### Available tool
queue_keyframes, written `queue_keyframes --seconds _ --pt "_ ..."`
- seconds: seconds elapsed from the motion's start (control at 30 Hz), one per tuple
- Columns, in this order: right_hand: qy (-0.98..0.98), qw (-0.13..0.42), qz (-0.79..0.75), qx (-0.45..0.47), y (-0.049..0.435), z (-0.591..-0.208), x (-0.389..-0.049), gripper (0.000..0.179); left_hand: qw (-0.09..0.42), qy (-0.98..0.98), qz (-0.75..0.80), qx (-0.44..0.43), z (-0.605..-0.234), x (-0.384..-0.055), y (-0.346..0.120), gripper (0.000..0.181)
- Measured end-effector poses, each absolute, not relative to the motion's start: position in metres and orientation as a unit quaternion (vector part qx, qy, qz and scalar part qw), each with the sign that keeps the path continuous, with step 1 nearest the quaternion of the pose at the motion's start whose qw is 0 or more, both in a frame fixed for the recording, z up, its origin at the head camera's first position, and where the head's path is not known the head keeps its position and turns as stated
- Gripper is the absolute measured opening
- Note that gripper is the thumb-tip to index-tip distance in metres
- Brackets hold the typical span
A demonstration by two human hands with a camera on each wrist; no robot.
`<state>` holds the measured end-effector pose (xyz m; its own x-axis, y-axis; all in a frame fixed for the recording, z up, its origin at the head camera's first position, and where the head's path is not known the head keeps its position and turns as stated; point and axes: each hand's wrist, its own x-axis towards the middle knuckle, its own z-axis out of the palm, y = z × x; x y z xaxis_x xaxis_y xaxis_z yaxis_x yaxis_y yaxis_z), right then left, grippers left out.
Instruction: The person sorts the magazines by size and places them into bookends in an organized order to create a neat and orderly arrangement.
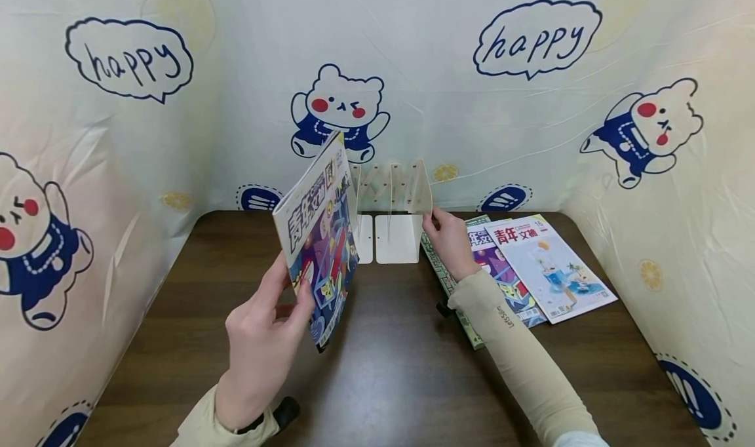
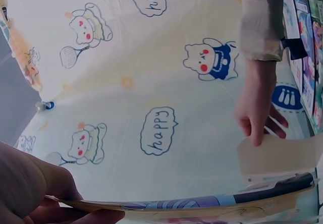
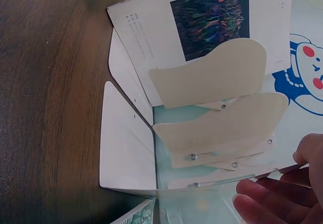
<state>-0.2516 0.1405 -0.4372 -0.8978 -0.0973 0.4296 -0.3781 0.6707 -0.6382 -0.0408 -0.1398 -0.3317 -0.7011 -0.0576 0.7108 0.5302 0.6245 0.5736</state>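
Observation:
My left hand (image 1: 265, 335) pinches a magazine (image 1: 321, 244) with a colourful purple-and-blue cover, held up off the table and tilted. In the left wrist view this magazine (image 2: 197, 203) appears nearly edge-on. A cream metal bookend stand (image 1: 396, 238) with upright dividers is at the back of the table. My right hand (image 1: 451, 240) pinches the edge of its right-hand panel; thumb and fingers lie on either side of it in the right wrist view. A white magazine with a dark picture (image 3: 214, 24) leans in the stand's left part, hidden from the head view.
To the right lie several magazines: a white one with a blue beach picture (image 1: 551, 270), a purple-covered one (image 1: 501, 273) partly beneath it, and a green-edged one (image 1: 470, 332) under my right forearm. A printed curtain (image 1: 448, 106) surrounds the dark wooden table (image 1: 377, 394).

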Motion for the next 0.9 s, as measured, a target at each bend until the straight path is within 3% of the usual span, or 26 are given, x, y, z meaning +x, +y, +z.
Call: queue_keyframes --seconds 0.9 --pt "-0.891 0.185 0.393 0.131 0.141 -0.441 -0.253 0.021 0.378 -0.808 -0.425 -0.154 -0.384 -0.118 -0.108 0.062"
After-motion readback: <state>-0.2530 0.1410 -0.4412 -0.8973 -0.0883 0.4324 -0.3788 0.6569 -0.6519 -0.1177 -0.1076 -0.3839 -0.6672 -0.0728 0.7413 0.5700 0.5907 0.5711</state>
